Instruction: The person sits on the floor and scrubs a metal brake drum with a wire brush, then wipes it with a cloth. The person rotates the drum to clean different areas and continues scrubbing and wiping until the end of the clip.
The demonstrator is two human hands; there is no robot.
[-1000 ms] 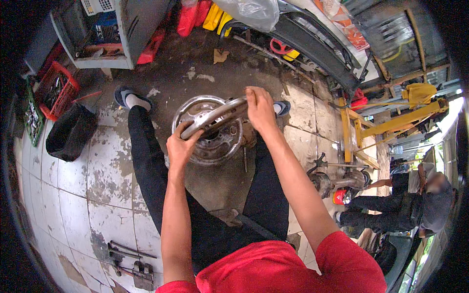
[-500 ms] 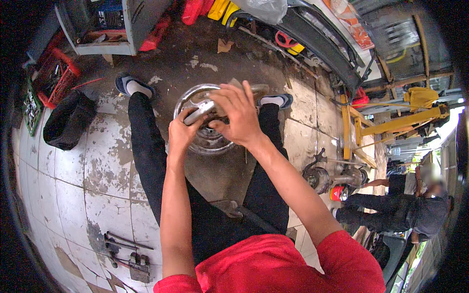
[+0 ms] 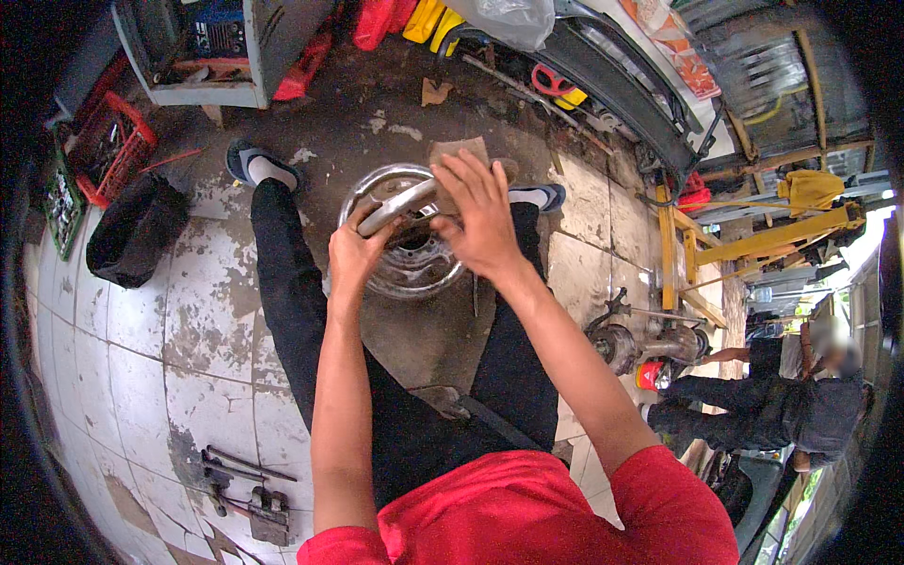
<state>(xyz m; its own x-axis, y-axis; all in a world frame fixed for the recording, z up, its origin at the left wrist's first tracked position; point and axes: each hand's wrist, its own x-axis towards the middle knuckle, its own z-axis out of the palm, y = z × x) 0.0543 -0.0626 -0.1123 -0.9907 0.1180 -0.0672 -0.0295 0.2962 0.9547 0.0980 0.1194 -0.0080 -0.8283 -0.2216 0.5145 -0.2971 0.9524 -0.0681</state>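
Note:
My left hand (image 3: pixel 354 256) grips the near end of a silver metal pipe (image 3: pixel 403 206), thumb and fingers wrapped round it. The pipe slants up and right between my knees. My right hand (image 3: pixel 482 218) lies over its farther part, fingers stretched, pressing a brown sheet of sandpaper (image 3: pixel 460 149) against it. A corner of the sheet sticks out beyond the fingertips, and the pipe's far part is mostly hidden behind that hand. Below both hands a round silver wheel rim (image 3: pixel 400 285) lies on the floor between my feet.
On the left are a black bin (image 3: pixel 137 235), a red crate (image 3: pixel 118 151) and a grey cabinet (image 3: pixel 202 94). Tools (image 3: pixel 268 508) lie on the tiles at lower left. A metal axle-like part (image 3: pixel 650 347) and a yellow frame (image 3: pixel 772 235) stand right. A person (image 3: pixel 800 405) is beyond.
My right hand and the sandpaper have shifted along the pipe; more of the sheet shows above the fingers now. My left hand keeps its grip, barely moved.

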